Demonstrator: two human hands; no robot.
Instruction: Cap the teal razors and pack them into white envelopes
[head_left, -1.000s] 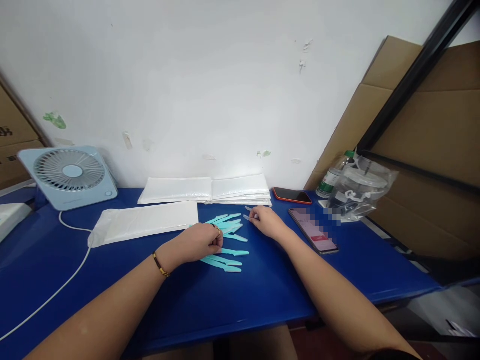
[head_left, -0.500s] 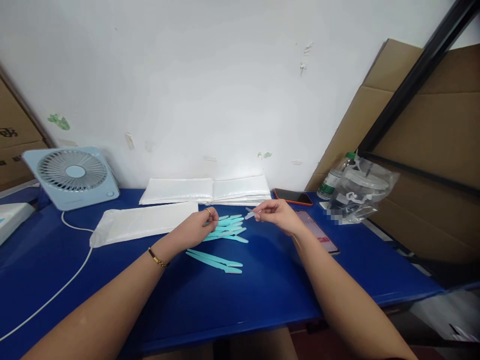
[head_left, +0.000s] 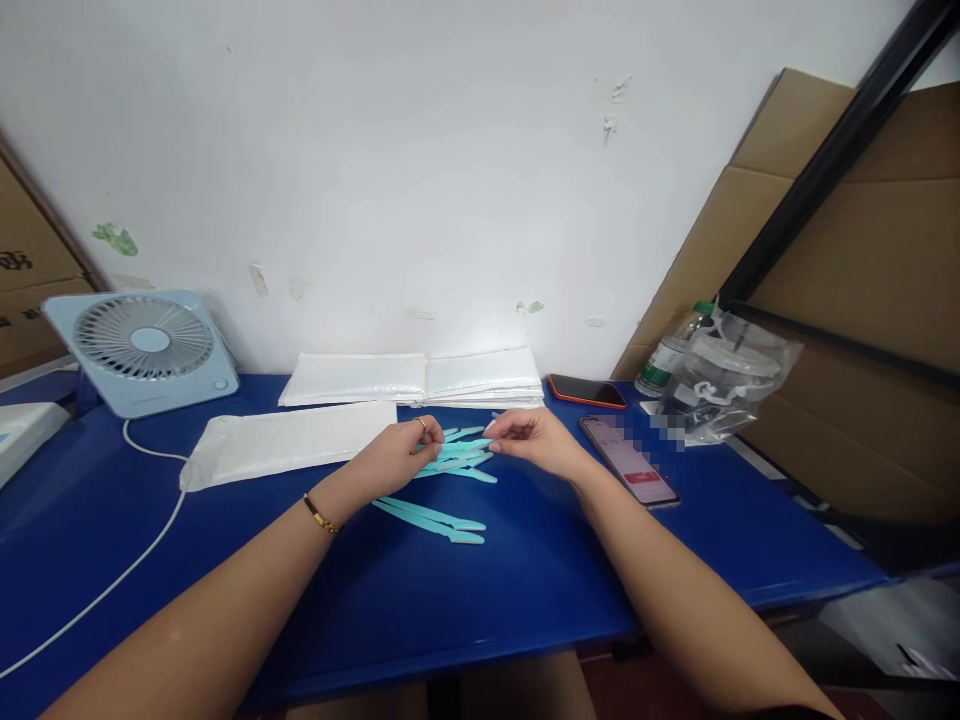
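My left hand [head_left: 409, 450] is closed in a pinch on a turquoise eyebrow razor [head_left: 466, 442] above a loose pile of the same razors [head_left: 476, 475]. At that razor's blade end is my right hand [head_left: 532, 440], its thumb and forefinger pinched together. A small clear plastic cap [head_left: 490, 430] shows at my right fingertips; whether it sits on the blade is too small to tell. Closer to me, two more turquoise razors [head_left: 431, 520] lie side by side on the blue table [head_left: 525, 590].
A white padded sleeve [head_left: 292, 445] lies left of the pile, with stacked white packets [head_left: 480, 378] along the wall. A blue fan [head_left: 150, 345] and its cable stand left. To the right are two phones [head_left: 630, 465], a bottle [head_left: 664, 360] and a bagged cup [head_left: 724, 385].
My right hand has moved slightly left and down with the clear cap, reaching the razor's end. My left hand has shifted a little right, and a razor now spans between my hands.
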